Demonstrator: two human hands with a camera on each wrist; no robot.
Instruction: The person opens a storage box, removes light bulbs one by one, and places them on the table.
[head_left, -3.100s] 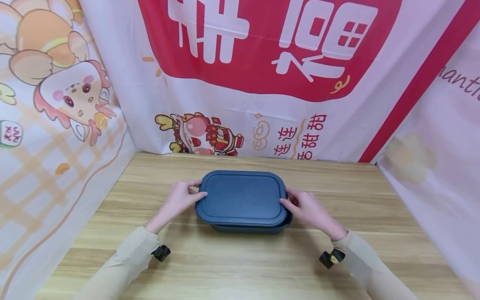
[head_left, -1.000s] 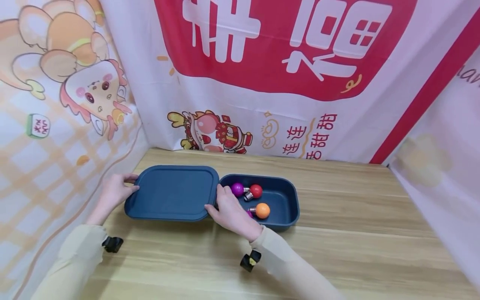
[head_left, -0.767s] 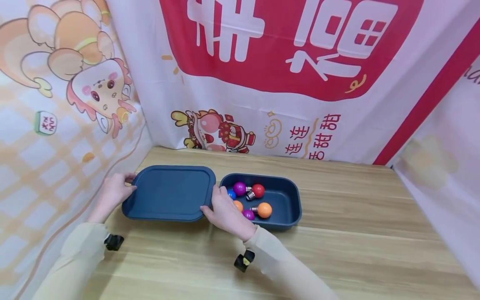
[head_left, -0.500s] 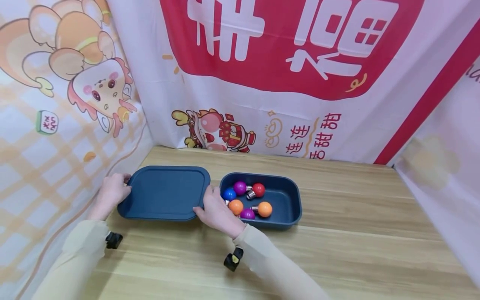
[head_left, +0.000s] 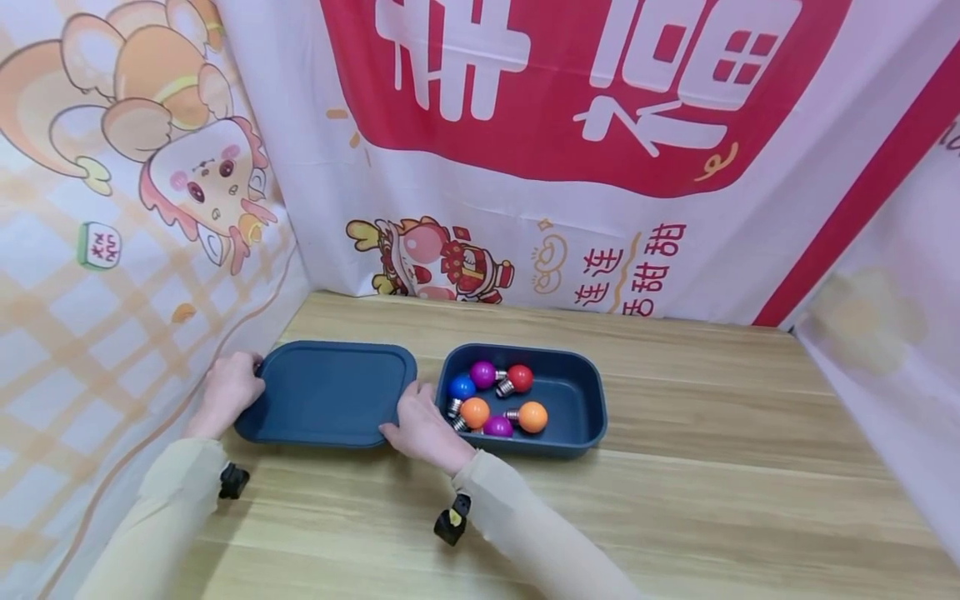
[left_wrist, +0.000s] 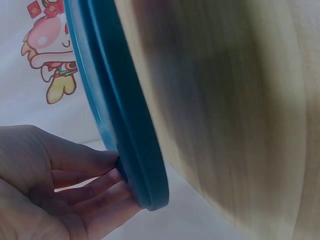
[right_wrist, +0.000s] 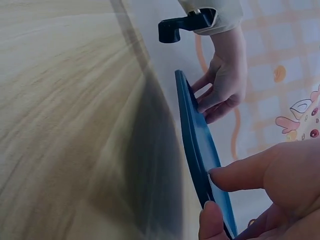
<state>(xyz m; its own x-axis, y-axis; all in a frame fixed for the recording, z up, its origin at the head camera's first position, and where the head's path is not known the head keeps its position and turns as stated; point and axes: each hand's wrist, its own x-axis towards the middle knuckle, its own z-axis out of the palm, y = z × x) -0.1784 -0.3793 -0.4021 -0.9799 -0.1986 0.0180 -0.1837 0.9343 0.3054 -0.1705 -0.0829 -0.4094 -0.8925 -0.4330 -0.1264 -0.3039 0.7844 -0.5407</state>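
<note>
A dark blue rounded lid [head_left: 326, 393] is held level at the left of the table, between both hands. My left hand [head_left: 231, 387] pinches its left end, with the thumb on one face and fingers on the other in the left wrist view. My right hand [head_left: 426, 427] pinches the right end, its thumb on the rim in the right wrist view. A gap shows between the lid [right_wrist: 197, 140] and the tabletop there. Right of the lid stands the matching box [head_left: 577, 392], uncovered. Several small bulbs lie in its left part, including a red bulb [head_left: 519, 378] and a blue bulb [head_left: 461, 387].
The wood-grain table [head_left: 705, 467] extends to the right and in front of the box. A printed white and red cloth [head_left: 525, 183] hangs along the back. Another patterned cloth [head_left: 90, 333] hangs at the left, close to my left hand.
The lid has come off the box and travelled left with both hands, uncovering the bulbs. In the last half second it has shifted slightly further left and lower. The box stays in place.
</note>
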